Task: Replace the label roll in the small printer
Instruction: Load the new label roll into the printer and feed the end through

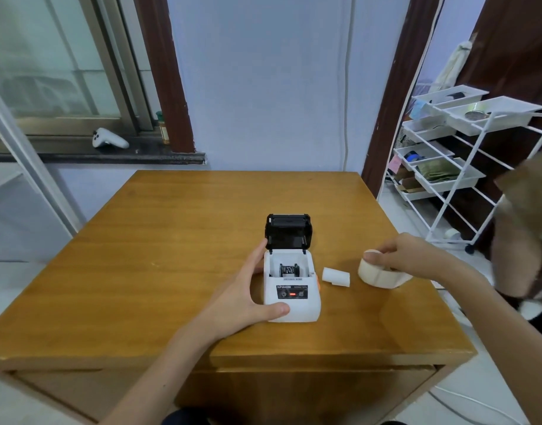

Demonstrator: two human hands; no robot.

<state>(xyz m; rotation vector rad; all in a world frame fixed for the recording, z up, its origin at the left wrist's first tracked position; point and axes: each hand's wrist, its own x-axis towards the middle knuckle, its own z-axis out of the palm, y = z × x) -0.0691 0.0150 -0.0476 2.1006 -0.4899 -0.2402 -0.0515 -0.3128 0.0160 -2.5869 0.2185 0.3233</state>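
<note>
The printer (291, 289) sits centred on the table (171, 240), lid (288, 231) up. The left hand (251, 289) grips its left side, thumb on the front. The right hand (407, 256) pinches a roll (383, 273) to the right, a small core (335, 277) between. A white rack (447, 167) stands right, and a controller (110, 138) lies on the sill (125, 155).

The left hand (248, 297) and right hand (411, 259) are bare, forearms uncovered; dark clothing (184, 418) shows below.

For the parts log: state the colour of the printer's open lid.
Black lid, clearest in head view.
</note>
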